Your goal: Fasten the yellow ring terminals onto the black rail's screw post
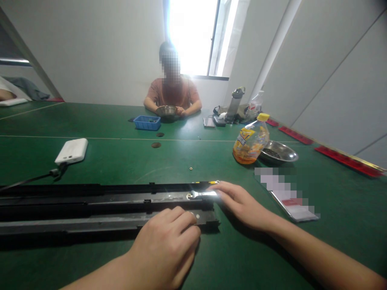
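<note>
Two long black rails (115,210) lie side by side across the table, their right ends in front of me. My right hand (240,199) grips a silver wrench (205,194). The wrench's open jaw sits at a small brass-coloured nut (189,196) on the far rail. A piece with yellow parts (213,183) shows just beyond my right fingertips. Closed over the right end of the near rail is my left hand (169,245), its thumb and fingertips partly hidden. A small round fastener (197,216) shows beside its fingers.
On the green table (121,161) are a loose nut (190,168), a white device (71,151) with a black cable, and a bottle (249,141) before a metal bowl (281,151). A phone-like slab (287,199) lies right. Opposite, a person (172,92) holds a bowl behind a blue bin (147,123).
</note>
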Available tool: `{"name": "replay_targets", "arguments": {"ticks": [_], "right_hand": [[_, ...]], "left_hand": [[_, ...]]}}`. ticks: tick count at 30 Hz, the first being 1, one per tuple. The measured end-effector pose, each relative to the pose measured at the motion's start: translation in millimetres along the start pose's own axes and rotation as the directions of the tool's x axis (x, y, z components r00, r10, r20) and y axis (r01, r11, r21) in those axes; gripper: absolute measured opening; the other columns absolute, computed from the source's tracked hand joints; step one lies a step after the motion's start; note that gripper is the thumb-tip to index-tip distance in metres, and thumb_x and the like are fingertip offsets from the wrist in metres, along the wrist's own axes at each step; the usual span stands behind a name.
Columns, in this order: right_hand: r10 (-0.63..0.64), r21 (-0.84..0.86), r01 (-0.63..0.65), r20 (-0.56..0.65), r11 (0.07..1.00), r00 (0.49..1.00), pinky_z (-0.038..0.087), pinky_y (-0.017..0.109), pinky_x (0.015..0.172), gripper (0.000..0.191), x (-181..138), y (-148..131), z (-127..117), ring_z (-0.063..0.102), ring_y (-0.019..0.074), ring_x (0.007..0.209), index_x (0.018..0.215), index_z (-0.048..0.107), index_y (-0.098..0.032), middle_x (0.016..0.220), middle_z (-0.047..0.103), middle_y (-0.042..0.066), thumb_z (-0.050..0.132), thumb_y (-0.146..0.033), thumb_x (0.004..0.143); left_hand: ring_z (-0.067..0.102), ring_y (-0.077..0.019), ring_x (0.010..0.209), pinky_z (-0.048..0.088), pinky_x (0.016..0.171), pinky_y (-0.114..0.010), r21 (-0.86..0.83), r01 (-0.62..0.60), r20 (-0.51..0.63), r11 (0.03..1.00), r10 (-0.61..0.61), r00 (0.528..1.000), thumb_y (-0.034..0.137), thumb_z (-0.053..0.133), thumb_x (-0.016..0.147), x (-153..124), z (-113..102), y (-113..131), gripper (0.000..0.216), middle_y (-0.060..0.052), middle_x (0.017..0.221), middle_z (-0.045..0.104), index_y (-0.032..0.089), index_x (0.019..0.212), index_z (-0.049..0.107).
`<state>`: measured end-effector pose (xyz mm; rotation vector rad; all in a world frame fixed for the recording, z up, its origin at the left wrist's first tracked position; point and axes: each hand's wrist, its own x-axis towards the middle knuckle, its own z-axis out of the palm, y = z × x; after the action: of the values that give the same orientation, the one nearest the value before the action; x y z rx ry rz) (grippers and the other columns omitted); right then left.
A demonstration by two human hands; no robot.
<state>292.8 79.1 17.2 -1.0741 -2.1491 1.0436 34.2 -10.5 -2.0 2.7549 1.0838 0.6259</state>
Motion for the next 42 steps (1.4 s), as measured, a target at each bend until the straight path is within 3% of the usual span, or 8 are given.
{"name": "replay_targets", "arguments": {"ticks": [42], "right_hand": [[-0.002, -0.016, 0.002, -0.003, 1.0, 1.0, 0.051, 0.043, 0.108, 0.03, -0.9, 2.6, -0.7, 0.07, 0.0263, 0.119, 0.12, 0.077, -0.021, 0.128, 0.077, 0.009, 0.051, -0.03, 0.11]], "left_hand": [[0.056, -0.0249, 0.092, 0.049, 0.077, -0.042, 0.001, -0.005, 0.006, 1.0, 0.005, 1.0, 0.02, 0.057, 0.1, -0.2, 3.3, -0.3, 0.01, -0.006, 0.105, 0.066, 0.021, 0.105, 0.065]]}}
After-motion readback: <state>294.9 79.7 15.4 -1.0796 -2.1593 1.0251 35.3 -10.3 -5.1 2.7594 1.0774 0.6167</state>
